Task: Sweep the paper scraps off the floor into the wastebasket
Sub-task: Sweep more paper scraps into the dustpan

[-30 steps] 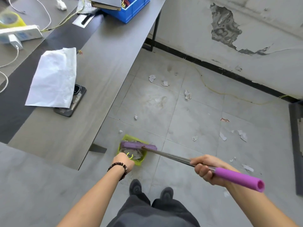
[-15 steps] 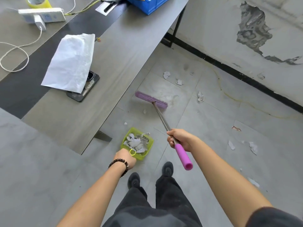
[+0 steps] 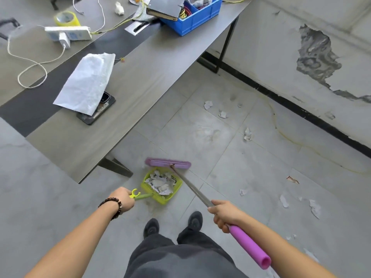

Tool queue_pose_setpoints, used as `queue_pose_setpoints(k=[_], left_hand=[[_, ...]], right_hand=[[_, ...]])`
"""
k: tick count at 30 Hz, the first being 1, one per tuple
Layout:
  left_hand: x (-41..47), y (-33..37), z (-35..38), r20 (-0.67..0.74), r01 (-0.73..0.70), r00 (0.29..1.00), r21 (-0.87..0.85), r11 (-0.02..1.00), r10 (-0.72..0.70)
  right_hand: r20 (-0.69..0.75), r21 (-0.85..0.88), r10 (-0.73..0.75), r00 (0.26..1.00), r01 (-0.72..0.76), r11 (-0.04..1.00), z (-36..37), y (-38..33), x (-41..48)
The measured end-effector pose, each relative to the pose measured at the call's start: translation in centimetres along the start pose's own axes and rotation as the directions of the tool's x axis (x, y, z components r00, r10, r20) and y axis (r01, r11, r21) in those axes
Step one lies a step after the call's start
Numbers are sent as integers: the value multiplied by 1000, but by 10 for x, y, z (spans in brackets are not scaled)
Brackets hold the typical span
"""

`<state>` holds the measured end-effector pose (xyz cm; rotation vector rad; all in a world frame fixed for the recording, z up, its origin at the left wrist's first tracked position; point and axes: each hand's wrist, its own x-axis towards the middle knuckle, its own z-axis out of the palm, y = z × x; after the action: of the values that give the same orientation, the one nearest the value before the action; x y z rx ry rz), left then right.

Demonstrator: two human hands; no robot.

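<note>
The left hand is gripping the dustpan by its handle. The right hand is clenching the broom, whose head is sitting at the dustpan's 12 o'clock lip. Most scraps are heaping inside, with others lying from 1 to 4 o'clock. A hard pull is likely to flick paper over the rim, and tilting the dustpan risks spilling it. No wastebasket is showing.

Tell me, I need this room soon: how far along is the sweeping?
Done: a heap of scraps fills the dustpan. In hand: left hand holds its handle, right hand holds the broom at its mouth. Left: loose scraps dot the floor; no wastebasket visible.
</note>
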<state>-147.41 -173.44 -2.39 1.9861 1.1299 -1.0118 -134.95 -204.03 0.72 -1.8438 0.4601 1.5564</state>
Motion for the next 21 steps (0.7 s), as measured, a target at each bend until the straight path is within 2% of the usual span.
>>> queue_pose_setpoints(k=[2, 6, 12, 16, 21], left_hand=[[-12, -5, 13, -22, 7, 1000, -36, 999, -8], [-35, -34, 46, -38, 100, 993, -229, 968, -112], [-77, -86, 89, -33, 245, 954, -490, 836, -299], [-105, -115, 108, -24, 288, 932, -553, 782, -361], [-125, -156, 127, -2, 325, 919, -565, 759, -395]], right_hand=[[25, -49, -59, 998, 60, 997, -9, -7, -2], [42, -199, -186, 982, 190, 961, -10, -44, 24], [63, -534, -316, 947, 299, 791, 26, -89, 90], [79, -678, -273, 959, 252, 690, 48, -71, 113], [35, -829, -178, 983, 129, 544, 53, 9, 106]])
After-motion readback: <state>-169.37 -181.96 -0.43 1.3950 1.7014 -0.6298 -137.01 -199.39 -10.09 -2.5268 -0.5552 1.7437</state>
